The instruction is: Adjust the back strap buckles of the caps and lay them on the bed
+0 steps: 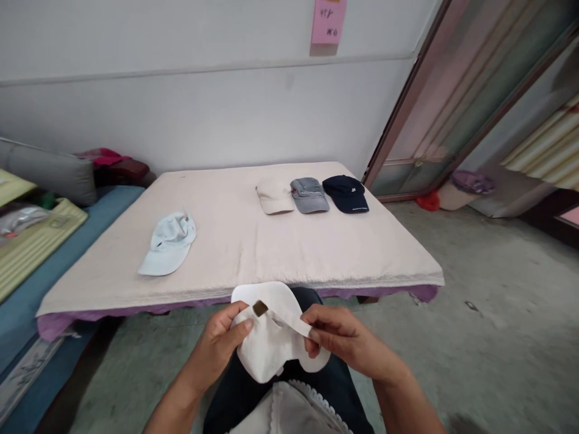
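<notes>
A white baseball cap [265,352] rests over my lap, its brim pointing away from me toward the table. My left hand [221,337] pinches the cap's edge beside a small brass-coloured buckle [260,308]. Between the thumb and fingers of my right hand [341,337] is the cap's white back strap [294,321], stretched out from the buckle side. On the cloth-covered table ahead, a pale blue cap [169,241] lies to the left. A beige cap [274,196], a grey cap [310,194] and a navy cap [346,193] sit in a row at the back right.
The table [217,241] has a pale cover over a purple cloth. At the left stands a blue bench [104,208] with a grey cushion [58,172]. A pink note [329,23] hangs on the wall. A lined bin [461,191] stands right of the door frame.
</notes>
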`<control>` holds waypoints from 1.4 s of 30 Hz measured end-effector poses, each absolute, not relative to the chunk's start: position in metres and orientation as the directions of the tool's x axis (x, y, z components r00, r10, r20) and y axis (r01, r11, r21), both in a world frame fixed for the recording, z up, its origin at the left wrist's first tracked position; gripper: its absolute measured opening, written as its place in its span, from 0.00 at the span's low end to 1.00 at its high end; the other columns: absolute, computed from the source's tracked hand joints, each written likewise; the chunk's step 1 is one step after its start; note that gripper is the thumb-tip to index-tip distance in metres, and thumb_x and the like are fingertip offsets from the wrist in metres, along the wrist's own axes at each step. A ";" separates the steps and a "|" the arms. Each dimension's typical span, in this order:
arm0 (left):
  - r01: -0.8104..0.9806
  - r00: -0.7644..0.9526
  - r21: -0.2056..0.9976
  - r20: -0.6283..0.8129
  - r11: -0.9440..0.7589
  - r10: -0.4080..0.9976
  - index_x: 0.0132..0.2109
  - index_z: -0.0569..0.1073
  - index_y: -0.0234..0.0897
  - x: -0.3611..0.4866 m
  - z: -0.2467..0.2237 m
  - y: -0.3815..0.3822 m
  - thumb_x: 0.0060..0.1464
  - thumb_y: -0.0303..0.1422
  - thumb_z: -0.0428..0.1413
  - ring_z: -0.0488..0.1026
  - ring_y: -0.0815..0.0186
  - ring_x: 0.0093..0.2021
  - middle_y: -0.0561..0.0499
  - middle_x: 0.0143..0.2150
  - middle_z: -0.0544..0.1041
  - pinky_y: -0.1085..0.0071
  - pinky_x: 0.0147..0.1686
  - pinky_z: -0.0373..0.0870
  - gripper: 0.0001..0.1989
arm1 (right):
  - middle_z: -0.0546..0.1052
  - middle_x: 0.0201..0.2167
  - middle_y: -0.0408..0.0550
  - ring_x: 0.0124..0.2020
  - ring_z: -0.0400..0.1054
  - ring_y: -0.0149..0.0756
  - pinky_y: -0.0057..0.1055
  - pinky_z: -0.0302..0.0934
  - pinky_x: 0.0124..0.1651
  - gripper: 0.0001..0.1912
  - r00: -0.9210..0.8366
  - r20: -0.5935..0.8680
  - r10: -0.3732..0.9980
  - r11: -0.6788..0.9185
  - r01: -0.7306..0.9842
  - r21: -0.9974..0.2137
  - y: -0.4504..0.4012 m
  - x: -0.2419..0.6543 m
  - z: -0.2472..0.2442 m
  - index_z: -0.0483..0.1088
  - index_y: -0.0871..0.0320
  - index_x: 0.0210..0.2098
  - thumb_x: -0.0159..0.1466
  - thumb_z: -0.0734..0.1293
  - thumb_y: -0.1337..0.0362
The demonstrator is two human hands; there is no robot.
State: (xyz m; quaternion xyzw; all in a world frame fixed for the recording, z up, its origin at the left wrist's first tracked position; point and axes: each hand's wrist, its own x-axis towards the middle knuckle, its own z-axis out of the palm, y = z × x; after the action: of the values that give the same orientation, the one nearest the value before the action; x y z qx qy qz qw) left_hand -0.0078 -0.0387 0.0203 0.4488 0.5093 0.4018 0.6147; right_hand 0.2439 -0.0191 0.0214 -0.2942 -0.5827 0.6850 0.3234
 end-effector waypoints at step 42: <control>-0.575 0.322 0.632 -0.409 0.520 0.854 0.26 0.76 0.31 -0.003 0.009 -0.041 0.43 0.32 0.66 0.70 0.70 0.21 0.49 0.22 0.77 0.77 0.22 0.62 0.09 | 0.63 0.16 0.39 0.17 0.51 0.22 0.22 0.45 0.21 0.19 -0.718 -0.101 0.689 -0.160 -0.015 -0.987 -0.002 0.200 0.014 0.73 0.63 0.29 0.65 0.63 0.52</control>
State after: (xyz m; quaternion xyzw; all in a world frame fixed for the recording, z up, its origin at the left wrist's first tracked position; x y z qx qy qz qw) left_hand -0.0035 -0.0409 0.0089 0.1899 0.3674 0.4516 0.7906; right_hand 0.2004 -0.0019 0.0140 -0.2815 -0.5984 0.7077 0.2487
